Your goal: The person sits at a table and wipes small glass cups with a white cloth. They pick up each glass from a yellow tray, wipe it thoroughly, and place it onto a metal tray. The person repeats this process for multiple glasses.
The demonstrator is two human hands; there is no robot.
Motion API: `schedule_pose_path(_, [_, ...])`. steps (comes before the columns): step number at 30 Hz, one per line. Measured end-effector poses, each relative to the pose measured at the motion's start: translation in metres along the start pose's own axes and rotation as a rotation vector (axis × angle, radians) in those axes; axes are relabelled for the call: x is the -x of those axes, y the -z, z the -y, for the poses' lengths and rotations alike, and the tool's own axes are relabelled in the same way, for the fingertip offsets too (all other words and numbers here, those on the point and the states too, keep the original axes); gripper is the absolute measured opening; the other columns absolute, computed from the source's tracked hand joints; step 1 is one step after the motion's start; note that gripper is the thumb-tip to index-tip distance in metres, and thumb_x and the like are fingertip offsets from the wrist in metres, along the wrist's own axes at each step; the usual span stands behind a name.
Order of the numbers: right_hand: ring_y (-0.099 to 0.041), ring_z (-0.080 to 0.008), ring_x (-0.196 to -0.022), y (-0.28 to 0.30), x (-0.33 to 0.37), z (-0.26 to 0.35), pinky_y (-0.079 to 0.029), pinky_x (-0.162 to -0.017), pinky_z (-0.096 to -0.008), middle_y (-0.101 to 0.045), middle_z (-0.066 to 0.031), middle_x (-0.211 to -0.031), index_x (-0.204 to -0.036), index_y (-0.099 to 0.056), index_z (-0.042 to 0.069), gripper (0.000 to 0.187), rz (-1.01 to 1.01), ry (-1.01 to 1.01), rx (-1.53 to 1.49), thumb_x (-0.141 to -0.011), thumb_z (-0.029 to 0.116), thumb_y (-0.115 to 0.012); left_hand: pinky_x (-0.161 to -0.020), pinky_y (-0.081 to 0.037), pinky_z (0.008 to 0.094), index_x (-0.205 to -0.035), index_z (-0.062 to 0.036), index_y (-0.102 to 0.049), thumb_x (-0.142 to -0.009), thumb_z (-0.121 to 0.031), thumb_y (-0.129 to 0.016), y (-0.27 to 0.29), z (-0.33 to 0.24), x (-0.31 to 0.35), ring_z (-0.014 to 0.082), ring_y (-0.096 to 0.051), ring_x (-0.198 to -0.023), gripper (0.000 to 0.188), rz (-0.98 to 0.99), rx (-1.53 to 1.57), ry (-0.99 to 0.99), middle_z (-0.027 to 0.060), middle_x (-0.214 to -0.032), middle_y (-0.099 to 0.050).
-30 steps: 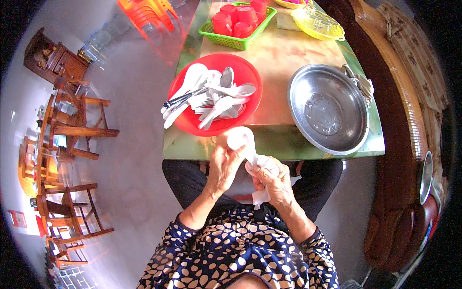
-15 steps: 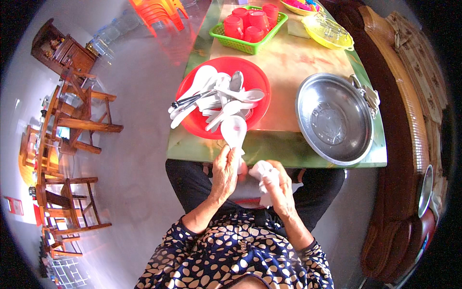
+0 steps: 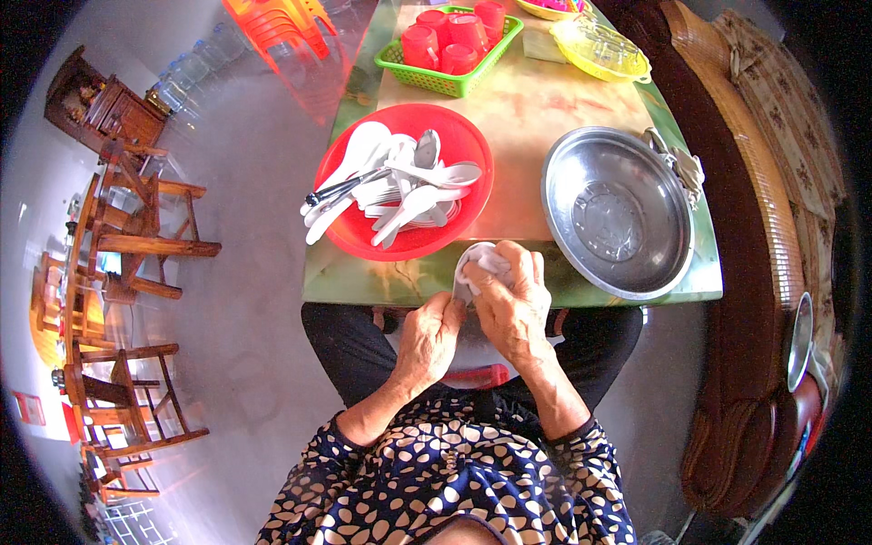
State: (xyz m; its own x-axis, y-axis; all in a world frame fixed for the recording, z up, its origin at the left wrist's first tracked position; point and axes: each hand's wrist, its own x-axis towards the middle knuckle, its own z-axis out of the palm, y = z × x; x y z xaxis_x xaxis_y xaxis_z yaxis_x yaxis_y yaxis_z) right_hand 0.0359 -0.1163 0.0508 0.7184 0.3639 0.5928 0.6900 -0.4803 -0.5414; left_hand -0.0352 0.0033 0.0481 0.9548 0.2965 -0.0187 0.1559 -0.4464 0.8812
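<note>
Spoon [image 3: 461, 287]: it is pale and is held between the two hands, just over the near edge of the table, close below the red dish; its upper part is mostly covered, so its full shape cannot be told.
Left hand [image 3: 427, 340]: the thumb and the forefinger are close together and pinch the lower end of the spoon; the other fingers are curled in, and what they touch cannot be told.
Right hand [image 3: 510, 307]: the fingers are bent and narrow, pressing a cloth against the upper part of the spoon.
White cloth [image 3: 491, 260]: it is crumpled beneath the right fingers and lies around the spoon's upper end.
Red dish [image 3: 465, 136]: it is round and stands on the left part of the table, with a heap of white spoons [image 3: 421, 211], one metal spoon [image 3: 426, 145] and black handles [image 3: 334, 192] among them.
Steel basin [image 3: 640, 186]: it stands on the right, well apart from the red dish; pale bundle [image 3: 681, 168] lies just beside its upper right rim.
Green basket [image 3: 454, 84]: it stands farther along the table and carries red cups [image 3: 421, 44].
Yellow basket [image 3: 631, 68]: it is near the right edge, at the far part.
Table [image 3: 509, 163]: its middle is peach, its border is green.
</note>
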Motion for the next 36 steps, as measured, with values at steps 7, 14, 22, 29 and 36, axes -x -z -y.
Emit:
schedule_pose_path(7, [-0.053, -0.0283, -0.086, -0.008, -0.007, -0.012, -0.044, -0.079, -0.0353, -0.053, -0.0151, -0.094, -0.103, -0.056, 0.004, 0.024, -0.343, -0.306, -0.226, -0.08, 0.003, -0.061, -0.042, -0.03, 0.0247, -0.076, -0.002, -0.053, -0.095, -0.026, -0.043, 0.001, 0.002, 0.0, 0.0103, -0.038, -0.043, 0.032, 0.17, 0.333, 0.191, -0.0002, -0.051, -0.043])
schedule_pose_path(14, [-0.046, -0.0338, -0.112, -0.009, 0.019, 0.006, -0.034, -0.098, -0.0409, -0.048, -0.0197, -0.116, -0.122, -0.05, 0.002, 0.041, -0.062, -0.211, -0.658, -0.082, 0.011, -0.059, -0.04, -0.02, 0.0198, -0.091, -0.0093, -0.055, -0.092, -0.031, -0.048, -0.005, 0.008, -0.007, 0.0027, -0.029, -0.043, 0.023, 0.271, 1.044, 0.55, -0.0062, -0.055, -0.036])
schedule_pose_path(22, [-0.05, -0.0102, -0.091, 0.015, 0.001, -0.001, -0.041, -0.083, -0.0259, -0.059, -0.0011, -0.099, -0.118, -0.055, 0.001, 0.035, 0.14, -0.604, -1.14, -0.092, 0.025, -0.05, -0.038, -0.017, 0.0203, -0.073, -0.0084, -0.046, -0.094, -0.033, -0.046, 0.007, 0.022, -0.003, 0.0031, -0.023, -0.039, 0.032, 0.781, 1.056, 0.364, -0.0077, -0.05, -0.03])
schedule_pose_path(29, [-0.052, -0.0155, -0.082, 0.004, 0.014, 0.003, -0.043, -0.075, -0.0295, -0.058, -0.0098, -0.09, -0.114, -0.052, 0.0, 0.037, 0.176, -0.712, -0.876, -0.095, 0.03, -0.044, -0.037, -0.017, 0.0216, -0.077, -0.0091, -0.047, -0.094, -0.034, -0.046, 0.005, 0.017, -0.004, 0.004, -0.024, -0.038, 0.03, 0.607, 1.05, 0.512, -0.0069, -0.05, -0.031])
schedule_pose_path(36, [-0.051, -0.0267, -0.077, -0.011, 0.029, 0.008, -0.044, -0.069, -0.0351, -0.051, -0.0151, -0.088, -0.106, -0.054, -0.001, 0.028, 0.041, -0.421, -0.475, -0.088, 0.02, -0.055, -0.038, -0.024, 0.0218, -0.087, -0.0085, -0.047, -0.095, -0.033, -0.044, 0.0, 0.006, -0.003, 0.0058, -0.032, -0.042, 0.026, 0.272, 0.637, 0.383, -0.0042, -0.054, -0.038])
